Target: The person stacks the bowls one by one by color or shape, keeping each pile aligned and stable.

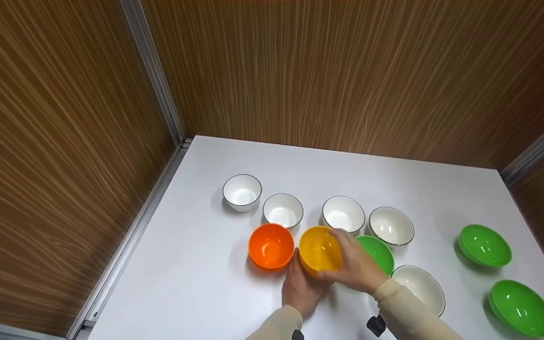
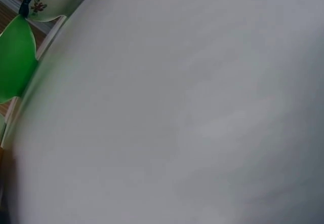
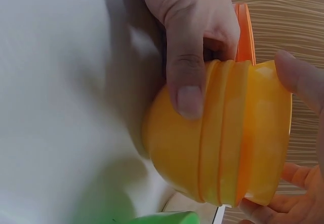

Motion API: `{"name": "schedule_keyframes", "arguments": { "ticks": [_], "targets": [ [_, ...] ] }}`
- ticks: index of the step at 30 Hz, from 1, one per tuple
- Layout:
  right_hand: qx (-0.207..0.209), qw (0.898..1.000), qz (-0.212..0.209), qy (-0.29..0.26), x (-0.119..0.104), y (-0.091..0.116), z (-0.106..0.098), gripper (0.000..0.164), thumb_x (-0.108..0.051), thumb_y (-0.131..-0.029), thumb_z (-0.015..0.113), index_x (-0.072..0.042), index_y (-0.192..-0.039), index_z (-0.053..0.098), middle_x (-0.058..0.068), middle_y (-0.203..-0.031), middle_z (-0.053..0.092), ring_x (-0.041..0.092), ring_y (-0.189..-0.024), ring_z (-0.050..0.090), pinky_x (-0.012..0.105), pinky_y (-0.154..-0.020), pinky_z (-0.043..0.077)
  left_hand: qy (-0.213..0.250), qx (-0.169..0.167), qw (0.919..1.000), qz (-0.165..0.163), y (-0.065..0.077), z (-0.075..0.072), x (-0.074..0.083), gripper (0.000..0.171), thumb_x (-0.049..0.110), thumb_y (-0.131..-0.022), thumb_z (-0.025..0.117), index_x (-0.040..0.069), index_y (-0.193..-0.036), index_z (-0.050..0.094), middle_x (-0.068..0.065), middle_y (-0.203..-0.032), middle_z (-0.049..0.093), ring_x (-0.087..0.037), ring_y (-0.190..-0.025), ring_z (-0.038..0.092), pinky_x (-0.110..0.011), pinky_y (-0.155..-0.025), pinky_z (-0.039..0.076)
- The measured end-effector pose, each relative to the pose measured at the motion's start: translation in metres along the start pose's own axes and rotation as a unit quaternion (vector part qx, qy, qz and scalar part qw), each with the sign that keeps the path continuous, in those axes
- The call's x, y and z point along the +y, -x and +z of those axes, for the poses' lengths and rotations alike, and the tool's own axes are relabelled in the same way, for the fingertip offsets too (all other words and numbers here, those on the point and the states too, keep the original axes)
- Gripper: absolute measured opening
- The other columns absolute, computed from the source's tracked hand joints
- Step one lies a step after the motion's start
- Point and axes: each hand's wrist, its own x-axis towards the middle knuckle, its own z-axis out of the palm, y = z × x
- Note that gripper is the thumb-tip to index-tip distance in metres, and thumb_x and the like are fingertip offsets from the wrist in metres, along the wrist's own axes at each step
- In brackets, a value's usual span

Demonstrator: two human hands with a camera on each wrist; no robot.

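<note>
Nested yellow bowls (image 3: 177, 143) form a stack close over the white table, with the top yellow bowl (image 1: 320, 251) standing partly out of it. My left hand (image 1: 304, 292) grips the lower bowls from the near left side, its thumb against their outer wall in the right wrist view. With thumb and fingers on opposite sides, my right hand (image 1: 359, 267) holds the top bowl near its rim. An orange bowl (image 1: 271, 246) sits just left of the stack. To the right, a green bowl (image 1: 377, 252) is partly hidden by my right hand.
Behind the stack stand several white bowls with dark rims, among them a far left one (image 1: 242, 192). Another white bowl (image 1: 420, 288) is partly behind my right forearm. Two green bowls (image 1: 484, 245) are at the table's right. Wood-grain panels (image 1: 328, 75) enclose the table (image 1: 182, 264).
</note>
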Motion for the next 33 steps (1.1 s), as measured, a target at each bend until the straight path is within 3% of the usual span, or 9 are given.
{"name": "schedule_keyframes", "arguments": {
  "ticks": [7,16,22,26,33],
  "targets": [
    [0.011,1.000,-0.019,-0.008,0.0040,0.0013,0.0028,0.098,-0.050,-0.055,0.083,-0.010,-0.134,0.040,0.001,-0.130,0.043,0.020,-0.110,0.048,0.039,-0.092,0.043,-0.013,0.002,0.9998,0.015,0.0001,-0.0001,-0.0026,0.109,0.071,-0.062,0.063,0.014,-0.144,0.018,0.000,-0.144,0.030,-0.013,-0.126,0.035,-0.035,-0.105,0.029],
    [0.005,0.999,-0.018,0.026,0.0063,0.0033,0.0057,0.104,-0.050,-0.055,0.082,-0.011,-0.139,0.036,0.006,-0.134,0.039,0.024,-0.108,0.050,0.043,-0.087,0.046,-0.011,0.002,0.9998,0.018,0.0005,0.0002,-0.0017,0.105,0.056,-0.064,0.073,0.013,-0.144,0.020,-0.001,-0.144,0.030,-0.013,-0.126,0.035,-0.034,-0.105,0.029],
    [-0.005,0.999,-0.036,0.028,0.0066,0.0033,0.0051,0.111,-0.045,-0.051,0.086,-0.014,-0.142,0.032,0.011,-0.137,0.035,0.028,-0.107,0.050,0.044,-0.085,0.048,-0.010,0.008,0.9998,0.018,0.0011,0.0008,-0.0003,0.108,0.058,-0.062,0.074,0.013,-0.143,0.020,-0.002,-0.144,0.031,-0.013,-0.126,0.036,-0.034,-0.104,0.029],
    [-0.010,0.999,-0.026,0.021,0.0071,0.0032,0.0059,0.111,-0.039,-0.049,0.087,-0.016,-0.142,0.031,0.008,-0.137,0.034,0.027,-0.106,0.051,0.043,-0.085,0.048,-0.004,0.006,0.9999,0.014,0.0020,0.0001,0.0011,0.108,0.057,-0.062,0.074,0.011,-0.143,0.021,-0.002,-0.145,0.030,-0.014,-0.127,0.034,-0.034,-0.105,0.029],
    [-0.010,0.999,-0.021,0.022,0.0063,0.0011,0.0086,0.111,-0.040,-0.051,0.087,-0.012,-0.143,0.030,0.009,-0.137,0.035,0.026,-0.107,0.050,0.042,-0.088,0.046,-0.004,0.025,0.9996,0.014,0.0048,-0.0009,-0.0001,0.103,0.053,-0.064,0.074,0.010,-0.143,0.024,-0.003,-0.144,0.032,-0.014,-0.128,0.034,-0.033,-0.105,0.029]
  ]
}}
